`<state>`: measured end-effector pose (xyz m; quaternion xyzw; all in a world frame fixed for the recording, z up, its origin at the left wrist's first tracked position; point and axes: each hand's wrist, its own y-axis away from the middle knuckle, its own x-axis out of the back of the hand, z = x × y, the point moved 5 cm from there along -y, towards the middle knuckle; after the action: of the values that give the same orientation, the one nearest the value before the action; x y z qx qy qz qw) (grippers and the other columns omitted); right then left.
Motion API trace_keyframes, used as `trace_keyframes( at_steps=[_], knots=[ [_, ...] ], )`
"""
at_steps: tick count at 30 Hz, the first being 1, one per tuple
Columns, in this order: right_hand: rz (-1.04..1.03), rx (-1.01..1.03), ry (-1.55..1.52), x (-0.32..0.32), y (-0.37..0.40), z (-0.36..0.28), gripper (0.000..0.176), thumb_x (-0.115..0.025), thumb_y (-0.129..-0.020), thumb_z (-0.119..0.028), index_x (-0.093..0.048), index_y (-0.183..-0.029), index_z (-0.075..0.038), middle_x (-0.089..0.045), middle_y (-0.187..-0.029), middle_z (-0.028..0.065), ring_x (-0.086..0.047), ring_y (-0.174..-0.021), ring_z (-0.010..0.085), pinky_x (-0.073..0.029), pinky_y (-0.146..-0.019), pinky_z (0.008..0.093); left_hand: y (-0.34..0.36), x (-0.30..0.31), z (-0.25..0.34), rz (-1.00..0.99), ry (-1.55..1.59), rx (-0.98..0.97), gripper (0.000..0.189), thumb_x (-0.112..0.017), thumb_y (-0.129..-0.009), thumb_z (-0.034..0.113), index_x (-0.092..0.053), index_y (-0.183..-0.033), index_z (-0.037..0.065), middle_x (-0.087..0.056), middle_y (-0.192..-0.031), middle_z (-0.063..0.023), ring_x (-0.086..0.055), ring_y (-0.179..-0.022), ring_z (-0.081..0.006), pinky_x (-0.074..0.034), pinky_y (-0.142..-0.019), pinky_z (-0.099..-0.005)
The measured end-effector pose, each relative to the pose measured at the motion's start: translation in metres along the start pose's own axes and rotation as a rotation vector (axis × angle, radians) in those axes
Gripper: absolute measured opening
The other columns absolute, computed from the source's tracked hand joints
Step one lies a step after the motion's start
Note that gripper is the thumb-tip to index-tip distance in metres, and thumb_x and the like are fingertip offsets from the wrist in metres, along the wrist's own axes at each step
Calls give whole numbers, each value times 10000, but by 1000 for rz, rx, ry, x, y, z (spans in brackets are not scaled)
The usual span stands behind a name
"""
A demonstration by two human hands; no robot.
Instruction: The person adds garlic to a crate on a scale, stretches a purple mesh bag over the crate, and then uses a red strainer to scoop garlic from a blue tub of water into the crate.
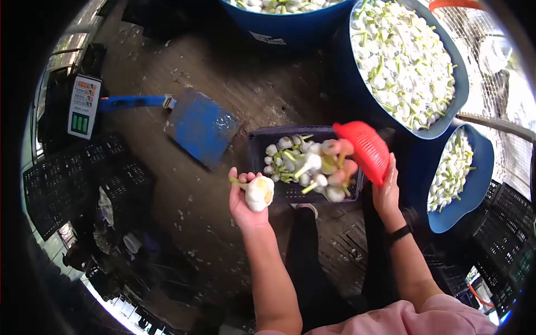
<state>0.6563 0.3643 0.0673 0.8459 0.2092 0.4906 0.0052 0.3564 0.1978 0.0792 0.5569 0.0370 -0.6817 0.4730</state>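
My left hand (245, 204) is closed around a large garlic bulb (259, 193) with a short green stem, held palm up left of the crate. In my right hand (386, 192) is a red plastic basket (365, 148), gripped by its rim and tilted on its side. Garlic bulbs (329, 167) are tumbling from its mouth, blurred by motion. Below them stands a dark plastic crate (287, 192) that holds several smaller garlic bulbs (285, 159) with green stems, mostly toward its left and middle.
Large blue tubs (463, 72) of garlic stand at the right and top, with a smaller blue tub (446, 220) at right. A blue platform scale (201, 128) with a display (84, 106) lies to the left. Black crates (72, 173) are stacked far left.
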Motion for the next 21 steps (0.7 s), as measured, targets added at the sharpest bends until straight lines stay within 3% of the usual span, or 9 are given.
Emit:
trace_keyframes(
  at_steps=[3,4,7,8,9,11,15,18,21],
  knots=[
    [206,94,-1,-1,-18,-3,814,-573,-779,-10,-92,-1432,-81,-358,-1355,218,-550,-1039,377,-505,-788,389,3,31,-4,250,-434,-85,303,-424,-924,104,-430,-1217,27,-599,-959,-140,-599,-950,-298,-451,-910,-427],
    [161,-41,-168,-1,-15,3,763,-569,-792,-15,-137,-1418,-73,-397,-1316,195,-566,-991,334,-510,-746,364,-1,47,-15,343,-587,-91,316,-437,-932,147,-406,-1234,58,-600,-991,-144,-593,-950,-324,-455,-897,-438],
    [67,-403,-597,3,-14,21,588,-564,-828,-37,-290,-1347,-50,-505,-1171,124,-588,-831,213,-510,-617,294,-10,128,-51,537,-1116,29,469,-510,-916,268,-346,-1321,97,-446,-1298,-125,-430,-1197,-290,-356,-955,-469],
    [46,-503,-691,11,-13,29,513,-568,-837,-49,-352,-1303,-42,-535,-1104,99,-580,-767,177,-498,-572,275,-9,158,-53,714,-1111,155,536,-541,-900,298,-318,-1353,119,-369,-1366,-101,-357,-1250,-269,-324,-956,-457],
    [22,-606,-787,18,-13,35,442,-571,-847,-61,-413,-1259,-34,-565,-1038,73,-572,-703,141,-487,-527,256,-1,129,-54,844,-983,190,524,-556,-891,290,-337,-1333,111,-391,-1345,-90,-397,-1209,-257,-336,-943,-449],
    [110,-581,-873,57,-20,30,247,-596,-853,-141,-537,-1050,-5,-593,-783,55,-534,-538,116,-450,-461,241,1,105,-53,677,-1053,110,519,-585,-875,290,-363,-1301,94,-416,-1311,-76,-440,-1163,-243,-355,-934,-440],
    [169,-707,-857,115,-60,82,242,-618,-844,-235,-568,-965,-31,-600,-758,63,-540,-518,126,-445,-457,243,-12,43,-64,550,-1078,53,481,-621,-859,254,-410,-1247,63,-508,-1173,-90,-532,-1044,-231,-398,-904,-380],
    [279,-743,-926,136,-117,143,313,-614,-846,-287,-559,-1025,-36,-611,-835,56,-565,-608,129,-470,-451,265,-57,-28,-108,339,-1092,-46,469,-621,-860,234,-425,-1243,44,-514,-1176,-112,-543,-1025,-223,-432,-855,-317],
    [251,-726,-619,147,-178,199,435,-607,-850,-236,-453,-1192,-15,-608,-918,84,-583,-677,138,-483,-440,290,-107,-115,-203,26,-1175,-101,588,-632,-857,221,-338,-1308,-15,-419,-1322,-189,-439,-1200,-271,-360,-1003,-344]
  ],
)
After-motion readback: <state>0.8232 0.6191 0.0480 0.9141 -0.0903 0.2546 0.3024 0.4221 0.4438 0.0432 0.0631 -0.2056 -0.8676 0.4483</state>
